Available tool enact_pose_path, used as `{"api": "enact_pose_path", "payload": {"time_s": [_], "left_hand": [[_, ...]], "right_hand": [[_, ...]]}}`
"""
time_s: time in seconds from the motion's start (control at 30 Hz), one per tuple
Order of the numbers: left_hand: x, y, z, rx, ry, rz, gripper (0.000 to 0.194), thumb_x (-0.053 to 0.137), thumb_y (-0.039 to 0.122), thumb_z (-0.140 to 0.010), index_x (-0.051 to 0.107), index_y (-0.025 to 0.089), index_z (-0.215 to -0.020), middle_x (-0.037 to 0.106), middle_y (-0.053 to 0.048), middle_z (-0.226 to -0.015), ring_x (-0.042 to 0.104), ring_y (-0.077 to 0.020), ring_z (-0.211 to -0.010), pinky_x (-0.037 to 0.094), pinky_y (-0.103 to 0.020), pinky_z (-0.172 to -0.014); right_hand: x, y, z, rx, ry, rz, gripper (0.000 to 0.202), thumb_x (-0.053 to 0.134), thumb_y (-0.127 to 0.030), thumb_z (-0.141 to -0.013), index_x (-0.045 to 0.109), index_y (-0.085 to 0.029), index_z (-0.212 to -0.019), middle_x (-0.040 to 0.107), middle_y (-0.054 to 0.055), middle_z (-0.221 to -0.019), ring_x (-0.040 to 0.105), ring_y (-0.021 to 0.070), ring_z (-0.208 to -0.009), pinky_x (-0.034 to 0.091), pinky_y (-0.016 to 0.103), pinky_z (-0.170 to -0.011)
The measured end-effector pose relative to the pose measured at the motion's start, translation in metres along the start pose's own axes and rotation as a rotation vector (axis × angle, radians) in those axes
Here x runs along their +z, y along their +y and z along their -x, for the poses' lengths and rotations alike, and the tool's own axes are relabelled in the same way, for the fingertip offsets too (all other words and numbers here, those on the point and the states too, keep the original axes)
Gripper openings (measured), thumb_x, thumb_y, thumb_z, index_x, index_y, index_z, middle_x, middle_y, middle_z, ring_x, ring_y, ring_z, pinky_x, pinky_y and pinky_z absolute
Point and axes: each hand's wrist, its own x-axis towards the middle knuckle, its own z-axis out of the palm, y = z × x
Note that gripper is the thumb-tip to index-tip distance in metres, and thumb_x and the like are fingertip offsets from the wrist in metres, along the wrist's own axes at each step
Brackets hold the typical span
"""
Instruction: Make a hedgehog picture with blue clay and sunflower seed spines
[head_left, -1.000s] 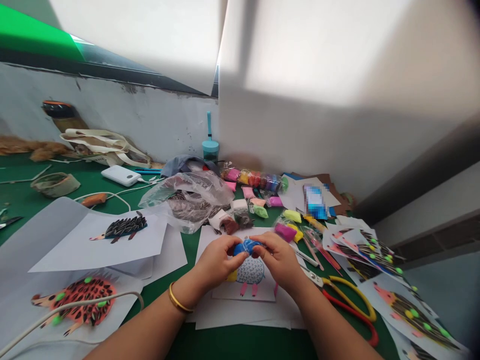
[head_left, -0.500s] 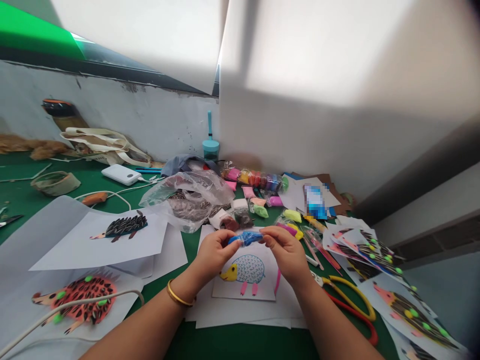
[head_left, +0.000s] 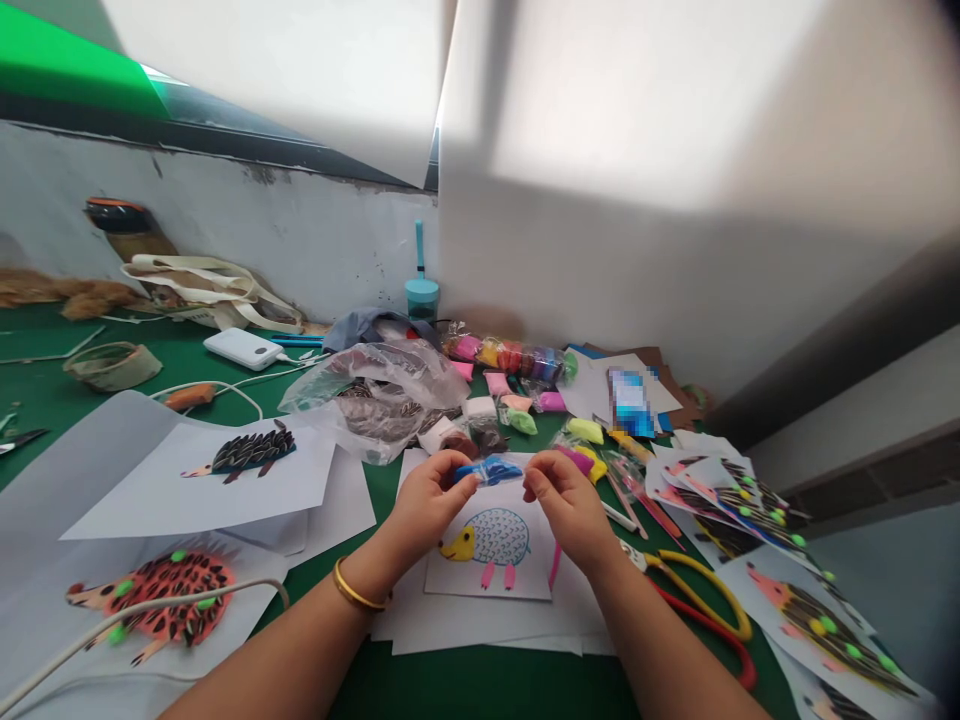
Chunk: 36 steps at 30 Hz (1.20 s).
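My left hand [head_left: 435,505] pinches a small clear packet of blue modelling clay [head_left: 491,470] by its left end, holding it above the paper. At the packet's right end is my right hand [head_left: 566,505], its thumb and fingertips pressed together. Whether those fingertips grip a bit of clear wrapper cannot be made out. Beneath both hands lies a white sheet with a hedgehog picture [head_left: 495,540]. It has a yellow face, pink feet and a blue-outlined body filled with small marks.
Scissors [head_left: 701,600] with yellow and red handles lie by my right forearm. Several coloured clay packets [head_left: 523,422] and a plastic bag of seeds [head_left: 382,410] are behind the picture. Seed-covered hedgehog pictures lie left [head_left: 161,600] and right [head_left: 817,620]. A white cable [head_left: 150,605] crosses the left one.
My right fingertips have shifted slightly right and down, away from the blue packet's end. The packet stays in my left hand and looks flatter and smoother.
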Motion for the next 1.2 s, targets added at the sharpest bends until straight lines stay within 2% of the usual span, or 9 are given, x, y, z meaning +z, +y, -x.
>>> {"api": "enact_pose_path", "payload": {"time_s": [0.1, 0.23, 0.37, 0.5, 0.67, 0.83, 1.03, 1.1, 1.2], "left_hand": [[0.0, 0.001, -0.001, -0.029, -0.052, 0.006, 0.026, 0.068, 0.034, -0.076, 0.072, 0.018, -0.095, 0.074, -0.005, -0.094, 0.066, -0.0204, -0.085, 0.052, -0.03, -0.076], [0.001, -0.001, -0.002, -0.064, -0.12, 0.054, 0.028, 0.07, 0.033, -0.074, 0.076, 0.017, -0.097, 0.076, -0.006, -0.096, 0.068, -0.0228, -0.09, 0.053, -0.032, -0.081], [0.001, -0.004, -0.003, 0.008, -0.078, 0.035, 0.024, 0.072, 0.033, -0.074, 0.078, 0.018, -0.091, 0.075, -0.006, -0.093, 0.068, -0.0226, -0.087, 0.052, -0.033, -0.081], [0.0, -0.003, -0.002, 0.088, 0.041, -0.026, 0.018, 0.072, 0.032, -0.077, 0.079, 0.021, -0.088, 0.074, -0.006, -0.09, 0.066, -0.0208, -0.084, 0.052, -0.032, -0.078], [-0.002, -0.003, 0.0, 0.216, 0.101, -0.133, 0.015, 0.069, 0.031, -0.082, 0.077, 0.023, -0.092, 0.071, -0.005, -0.089, 0.063, -0.0189, -0.082, 0.051, -0.03, -0.075], [-0.002, -0.003, 0.002, 0.252, 0.147, -0.146, 0.018, 0.067, 0.034, -0.085, 0.074, 0.024, -0.099, 0.07, -0.006, -0.101, 0.063, -0.0215, -0.097, 0.052, -0.035, -0.086], [-0.001, 0.0, 0.001, 0.062, 0.15, 0.107, 0.021, 0.069, 0.029, -0.081, 0.071, 0.02, -0.1, 0.073, -0.007, -0.106, 0.067, -0.0233, -0.098, 0.055, -0.038, -0.088], [0.0, -0.002, 0.0, 0.039, 0.158, 0.28, 0.033, 0.072, 0.029, -0.079, 0.066, 0.02, -0.111, 0.071, -0.008, -0.112, 0.067, -0.024, -0.104, 0.055, -0.039, -0.09], [0.002, -0.005, -0.001, -0.011, 0.112, 0.525, 0.048, 0.072, 0.031, -0.079, 0.06, 0.022, -0.125, 0.066, -0.009, -0.124, 0.066, -0.0225, -0.108, 0.055, -0.04, -0.093]], "right_hand": [[0.002, -0.001, 0.0, -0.026, -0.028, 0.027, 0.014, 0.061, -0.035, -0.086, 0.06, -0.021, -0.082, 0.061, 0.001, -0.077, 0.06, 0.017, -0.073, 0.049, 0.03, -0.069], [0.002, -0.006, 0.0, -0.147, -0.105, 0.066, 0.006, 0.064, -0.024, -0.082, 0.061, -0.021, -0.077, 0.059, 0.002, -0.082, 0.057, 0.0168, -0.077, 0.047, 0.029, -0.071], [0.002, -0.008, 0.0, -0.159, -0.148, 0.084, 0.007, 0.064, -0.023, -0.083, 0.062, -0.022, -0.076, 0.06, 0.002, -0.082, 0.057, 0.0176, -0.079, 0.047, 0.03, -0.072], [0.0, -0.002, -0.002, -0.046, -0.003, 0.038, 0.011, 0.066, -0.031, -0.082, 0.062, -0.021, -0.078, 0.061, 0.003, -0.081, 0.057, 0.0184, -0.076, 0.047, 0.031, -0.07], [-0.004, 0.004, -0.005, 0.043, 0.137, -0.028, 0.023, 0.069, -0.042, -0.08, 0.062, -0.021, -0.084, 0.063, 0.004, -0.083, 0.058, 0.0196, -0.077, 0.048, 0.031, -0.067], [-0.008, 0.011, -0.008, 0.098, 0.209, -0.08, 0.026, 0.071, -0.044, -0.078, 0.06, -0.022, -0.086, 0.062, 0.001, -0.079, 0.059, 0.0182, -0.075, 0.048, 0.03, -0.068], [-0.013, 0.026, -0.014, 0.13, 0.297, -0.215, 0.03, 0.072, -0.045, -0.077, 0.058, -0.02, -0.088, 0.062, 0.006, -0.109, 0.065, 0.0156, -0.079, 0.051, 0.032, -0.074], [-0.015, 0.028, -0.016, 0.136, 0.311, -0.228, 0.03, 0.072, -0.043, -0.077, 0.057, -0.02, -0.088, 0.061, 0.006, -0.11, 0.065, 0.0156, -0.08, 0.052, 0.033, -0.075], [-0.019, 0.029, -0.017, 0.119, 0.3, -0.137, 0.025, 0.068, -0.04, -0.08, 0.055, -0.021, -0.09, 0.063, 0.005, -0.1, 0.065, 0.018, -0.081, 0.051, 0.033, -0.073]]}}
